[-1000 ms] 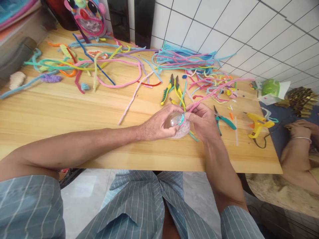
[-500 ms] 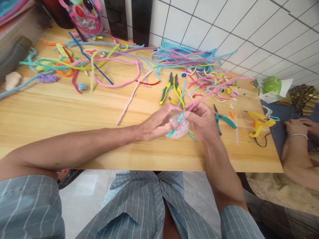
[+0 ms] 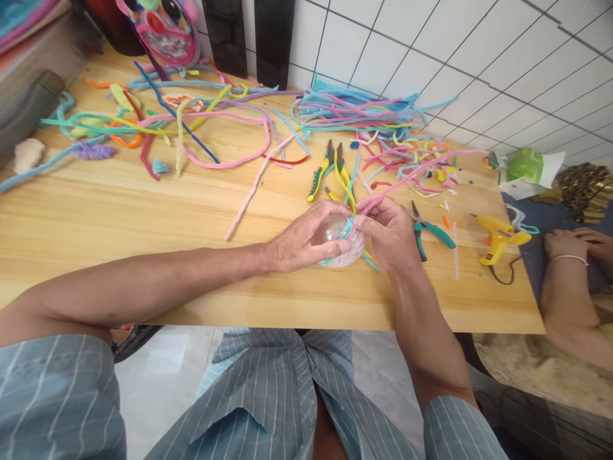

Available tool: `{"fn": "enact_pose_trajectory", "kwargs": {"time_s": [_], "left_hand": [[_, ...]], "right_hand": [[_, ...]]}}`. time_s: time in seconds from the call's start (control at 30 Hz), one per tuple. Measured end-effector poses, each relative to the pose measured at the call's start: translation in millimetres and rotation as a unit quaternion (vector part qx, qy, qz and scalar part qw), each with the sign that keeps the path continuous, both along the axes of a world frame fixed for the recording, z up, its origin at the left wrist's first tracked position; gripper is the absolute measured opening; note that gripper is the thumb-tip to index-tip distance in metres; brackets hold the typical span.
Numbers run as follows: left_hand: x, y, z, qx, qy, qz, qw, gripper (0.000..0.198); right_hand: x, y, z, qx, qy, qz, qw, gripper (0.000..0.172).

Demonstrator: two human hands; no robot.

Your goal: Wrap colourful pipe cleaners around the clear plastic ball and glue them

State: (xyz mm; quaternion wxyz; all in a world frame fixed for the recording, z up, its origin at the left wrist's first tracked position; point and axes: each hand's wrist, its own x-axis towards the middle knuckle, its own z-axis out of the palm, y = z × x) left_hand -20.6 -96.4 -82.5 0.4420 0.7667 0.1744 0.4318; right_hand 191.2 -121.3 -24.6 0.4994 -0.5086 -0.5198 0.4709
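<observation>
My left hand point(image 3: 313, 236) is closed round a clear, rounded plastic piece point(image 3: 341, 246) with a pale pink, textured side and turquoise pipe cleaner along its middle. The thumb presses on the near side. My right hand point(image 3: 385, 230) pinches a long pink pipe cleaner point(image 3: 412, 176) against the right edge of that piece; the loose end runs up to the right. Just beyond my hands lie yellow-and-green pliers point(image 3: 339, 167) with their jaws pointing away. Teal-handled pliers point(image 3: 428, 233) rest to the right of my right hand.
A yellow glue gun point(image 3: 498, 237) and a clear glue stick point(image 3: 456, 252) lie at the right. Pipe cleaners point(image 3: 359, 108) are bundled by the tiled wall, others point(image 3: 225, 163) spread leftward. Another person's forearm point(image 3: 567, 281) rests beyond the table's right end.
My left thumb has slid slightly to the right across the plastic piece. My right hand keeps its pinch on the pink pipe cleaner, nearly unmoved.
</observation>
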Motion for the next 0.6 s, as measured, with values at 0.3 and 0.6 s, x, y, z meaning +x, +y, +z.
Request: {"fn": "enact_pose_trajectory", "kwargs": {"time_s": [0.3, 0.6], "left_hand": [[-1.3, -7.0, 12.4, -0.038, 0.07, 0.026, 0.997, 0.06], [-2.5, 5.2, 0.1, 0.086, 0.02, 0.031, 0.996, 0.078]], "right_hand": [[1.0, 0.3, 0.7, -0.015, -0.001, -0.009, 1.0, 0.03], [2.3, -1.0, 5.0, -0.029, 0.01, -0.022, 0.999, 0.026]]}}
